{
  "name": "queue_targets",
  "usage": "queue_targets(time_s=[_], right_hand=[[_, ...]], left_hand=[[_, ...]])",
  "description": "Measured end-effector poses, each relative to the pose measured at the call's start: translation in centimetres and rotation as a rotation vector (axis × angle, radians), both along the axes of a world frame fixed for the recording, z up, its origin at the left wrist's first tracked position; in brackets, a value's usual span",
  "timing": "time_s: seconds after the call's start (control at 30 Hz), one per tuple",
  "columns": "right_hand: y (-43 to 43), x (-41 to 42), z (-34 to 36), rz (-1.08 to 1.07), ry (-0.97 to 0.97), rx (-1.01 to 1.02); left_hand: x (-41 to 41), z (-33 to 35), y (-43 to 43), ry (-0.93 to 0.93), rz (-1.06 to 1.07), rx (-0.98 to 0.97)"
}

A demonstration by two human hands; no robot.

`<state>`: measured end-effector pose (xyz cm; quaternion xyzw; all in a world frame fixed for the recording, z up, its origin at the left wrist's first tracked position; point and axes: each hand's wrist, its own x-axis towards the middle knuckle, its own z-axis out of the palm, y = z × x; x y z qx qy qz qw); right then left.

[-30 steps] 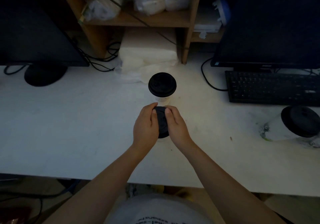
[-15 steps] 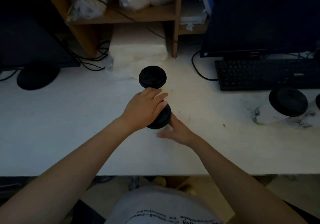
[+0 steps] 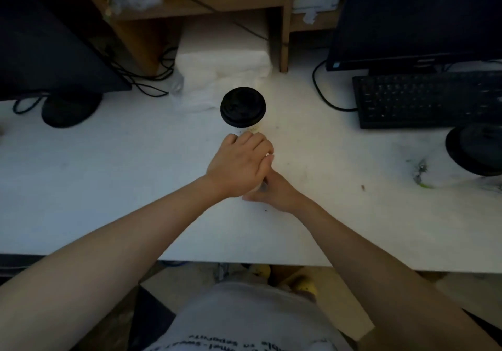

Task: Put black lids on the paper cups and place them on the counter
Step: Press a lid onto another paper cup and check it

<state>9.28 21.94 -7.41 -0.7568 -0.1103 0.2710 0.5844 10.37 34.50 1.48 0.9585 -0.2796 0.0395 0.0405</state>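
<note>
My left hand (image 3: 239, 166) lies over the top of a paper cup (image 3: 262, 187) at the middle of the white counter (image 3: 108, 177), its fingers curled down over the far rim. It hides that cup's black lid. My right hand (image 3: 274, 197) holds the lower part of the same cup from the right, mostly tucked under the left hand. Just behind them a second paper cup (image 3: 251, 129) stands upright with a black lid (image 3: 242, 106) on it. A third cup with a black lid (image 3: 475, 149) lies at the right edge.
A black keyboard (image 3: 426, 100) and a monitor (image 3: 418, 16) sit at the back right. At the back left is another monitor on a round stand (image 3: 70, 109). A white stack of napkins (image 3: 222, 62) and cables lie under a wooden shelf (image 3: 206, 0).
My left hand has slid fully over the lid, which now is hidden, and its fingers have curled down. My right hand has moved in under it onto the cup.
</note>
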Motion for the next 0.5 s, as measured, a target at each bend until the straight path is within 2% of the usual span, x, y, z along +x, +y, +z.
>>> queue_targets(time_s=[0.17,0.33,0.43,0.5], right_hand=[[0.1,-0.4,0.3,-0.030,-0.030,0.031],[0.6,-1.6,-0.4,-0.169,-0.081,0.079],[1.1,-2.7,-0.9,-0.272,-0.135,0.093],[1.6,-3.4,-1.7,-0.336,-0.176,0.066]], left_hand=[[0.0,0.4,0.1,0.070,0.002,0.000],[0.0,1.1,0.6,0.181,-0.112,-0.163],[-0.6,0.8,0.5,0.111,0.087,-0.322],[-1.3,0.4,0.0,0.062,0.265,-0.324]])
